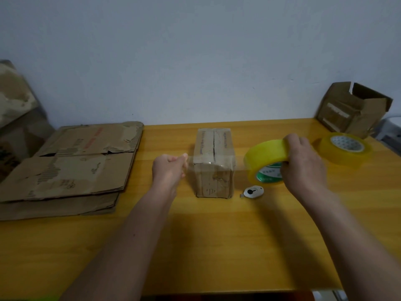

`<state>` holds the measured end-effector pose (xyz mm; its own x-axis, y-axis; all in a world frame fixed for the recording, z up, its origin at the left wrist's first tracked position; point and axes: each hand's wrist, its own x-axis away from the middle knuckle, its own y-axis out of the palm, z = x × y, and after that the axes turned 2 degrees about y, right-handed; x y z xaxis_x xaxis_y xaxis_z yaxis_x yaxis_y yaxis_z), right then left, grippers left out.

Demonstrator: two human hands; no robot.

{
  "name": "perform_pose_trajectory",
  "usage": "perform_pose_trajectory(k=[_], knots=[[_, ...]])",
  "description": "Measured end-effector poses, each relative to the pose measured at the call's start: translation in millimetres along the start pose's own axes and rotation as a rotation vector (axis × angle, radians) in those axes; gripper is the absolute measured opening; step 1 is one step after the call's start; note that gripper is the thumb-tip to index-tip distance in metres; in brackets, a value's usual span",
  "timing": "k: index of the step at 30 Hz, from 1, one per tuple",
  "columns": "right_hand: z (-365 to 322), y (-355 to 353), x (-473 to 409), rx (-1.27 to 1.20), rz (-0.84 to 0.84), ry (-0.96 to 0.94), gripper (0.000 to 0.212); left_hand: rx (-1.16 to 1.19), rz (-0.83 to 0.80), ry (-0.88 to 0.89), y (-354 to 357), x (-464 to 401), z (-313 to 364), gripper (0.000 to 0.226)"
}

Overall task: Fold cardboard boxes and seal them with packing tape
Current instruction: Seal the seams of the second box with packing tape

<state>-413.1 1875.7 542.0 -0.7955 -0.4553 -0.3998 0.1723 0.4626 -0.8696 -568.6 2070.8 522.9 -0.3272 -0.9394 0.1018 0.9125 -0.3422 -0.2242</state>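
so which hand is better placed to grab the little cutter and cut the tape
Probably the right hand: the cutter lies on the table just below it, but it grips the tape roll and must set that down. The left hand, pinching the tape end, is across the folded box.

left hand (168,168): fingers pinched, arm extended | right hand (303,161): fingers curled in a grip, raised

No wording can be read anywhere: the green-and-white label inside the tape roll (268,162), the patterned core label of the second tape roll (346,146), the red and dark print on the flattened cardboard (71,168) and the marks on the folded box (213,161) are all blurred.
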Motion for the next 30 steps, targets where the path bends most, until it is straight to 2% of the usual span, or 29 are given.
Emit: perform_pose_trajectory(k=[6, 11, 13, 15, 18, 21, 23, 24, 28, 30], knots=[[-5, 27, 8, 0.051, -0.159, -0.002, 0.037, -0.043, -0.120, -0.070, 14, 8, -19, 0.027], [-10, 34, 11, 0.029, -0.170, 0.013, 0.035, -0.254, -0.065, -0.061, 21, 3, -27, 0.032], [-11, 34, 11, 0.015, -0.171, 0.007, 0.033, -0.299, 0.064, 0.043, 18, 6, -29, 0.041], [-13, 34, 13, -0.002, -0.193, -0.005, 0.030, -0.234, 0.105, 0.281, 14, 13, -28, 0.035], [-17, 30, 18, -0.023, -0.243, -0.016, 0.026, -0.280, 0.042, 0.471, 3, 16, -25, 0.028], [-19, 25, 20, -0.041, -0.286, -0.061, 0.028, -0.398, -0.124, 0.459, -9, 8, -7, 0.028], [-23, 24, 21, -0.122, -0.388, -0.098, 0.029, -0.567, -0.264, 0.415, -8, 2, 9, 0.030], [-25, 24, 23, -0.196, -0.461, -0.109, 0.030, -0.659, -0.303, 0.396, -4, -1, 16, 0.039], [-29, 30, 30, -0.463, -0.678, -0.138, 0.044, -0.852, -0.418, 0.290, 16, -15, 24, 0.105], [-26, 33, 30, -0.525, -0.771, -0.156, 0.058, -0.873, -0.446, 0.299, 24, -20, 24, 0.112]])
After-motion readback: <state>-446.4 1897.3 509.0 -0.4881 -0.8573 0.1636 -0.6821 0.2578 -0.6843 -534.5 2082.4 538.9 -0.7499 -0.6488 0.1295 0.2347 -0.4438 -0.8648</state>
